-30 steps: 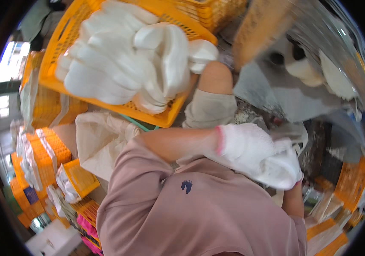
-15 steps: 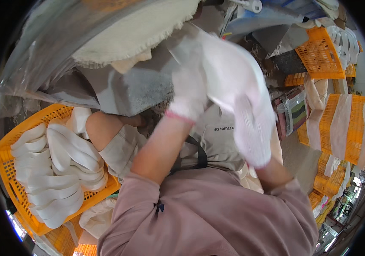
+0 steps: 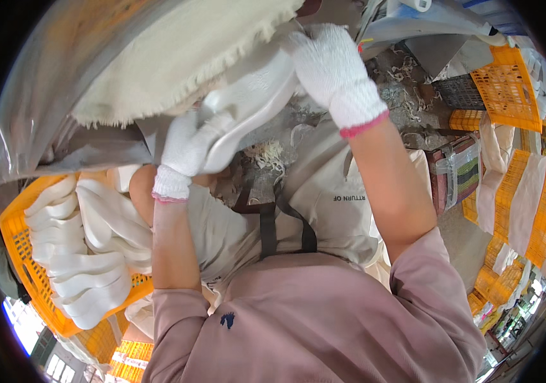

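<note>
A white foam shoe sole [image 3: 257,96] is stretched slantwise between my two hands. My left hand [image 3: 186,145], in a white knit glove with a pink cuff, grips its lower left end. At its upper right end, my right hand [image 3: 333,71] is closed, gloved the same way. Right beside the sole is a large cream cloth wheel [image 3: 183,64] with a frayed edge; the sole's far side seems to meet that edge, though the exact contact is hidden.
To the left stands an orange crate [image 3: 27,265] filled with several white soles [image 3: 91,274]. A grey metal housing [image 3: 104,150] surrounds the wheel's lower side. Thread scraps [image 3: 266,156] lie below my hands. More orange crates [image 3: 506,86] are stacked on the right.
My hands have moved apart, left hand to the left and right hand upward. The sole, blurred before in front of me, has swung up and left to the cloth wheel.
</note>
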Demonstrator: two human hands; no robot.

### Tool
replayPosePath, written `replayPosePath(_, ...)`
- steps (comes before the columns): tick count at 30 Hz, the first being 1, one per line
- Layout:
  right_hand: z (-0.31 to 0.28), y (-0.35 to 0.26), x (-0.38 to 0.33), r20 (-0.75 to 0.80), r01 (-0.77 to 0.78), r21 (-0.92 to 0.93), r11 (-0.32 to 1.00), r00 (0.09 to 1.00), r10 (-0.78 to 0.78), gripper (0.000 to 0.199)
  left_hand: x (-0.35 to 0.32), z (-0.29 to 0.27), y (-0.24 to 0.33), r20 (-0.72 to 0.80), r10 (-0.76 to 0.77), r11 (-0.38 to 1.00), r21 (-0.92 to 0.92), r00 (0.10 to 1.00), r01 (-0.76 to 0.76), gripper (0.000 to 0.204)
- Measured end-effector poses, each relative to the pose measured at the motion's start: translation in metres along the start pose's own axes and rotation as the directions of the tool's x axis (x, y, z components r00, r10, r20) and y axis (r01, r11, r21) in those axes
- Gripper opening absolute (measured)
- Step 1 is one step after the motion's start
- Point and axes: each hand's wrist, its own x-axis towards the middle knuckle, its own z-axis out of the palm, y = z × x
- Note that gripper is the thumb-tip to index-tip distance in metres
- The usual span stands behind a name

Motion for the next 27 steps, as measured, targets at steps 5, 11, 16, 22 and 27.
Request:
replayPosePath(5, -0.028, -0.022, -0.028, 0.073, -0.327, 0.477, 0.816, 0.94, 0.334, 0.047, 0.011, 0.104, 0.032, -0.075, -0.152, 0.857, -0.506, 0.986, 0.094, 0.034)
replayPosePath(11, -0.073, -0.045, -0.075, 0.0, -0.582, 0.519, 0.627, 0.733, 0.68, 0.079, 0.091, 0.177, 0.038, -0.381, -0.242, 0.739, -0.668, 0.893, -0.085, 0.04)
replayPosePath(16, -0.031, -0.014, -0.029, -0.078, -0.476, 0.54, 0.695, 0.793, 0.604, 0.062, 0.118, 0.088, 0.036, -0.127, -0.121, 0.889, -0.455, 0.984, 0.051, 0.051)
replayPosePath(22, 0.003, 0.003, 0.011, 0.028, -0.396, 0.463, 0.793, 0.9, 0.434, 0.052, 0.018, 0.049, 0.019, -0.084, -0.09, 0.987, 0.123, 0.992, 0.1, 0.05)
replayPosePath(27, -0.044, -0.027, -0.045, -0.048, -0.185, 0.419, 0.889, 0.973, 0.226, 0.064, 0.063, 0.118, 0.018, -0.205, 0.078, 0.874, -0.457, 0.976, -0.166, 0.05)
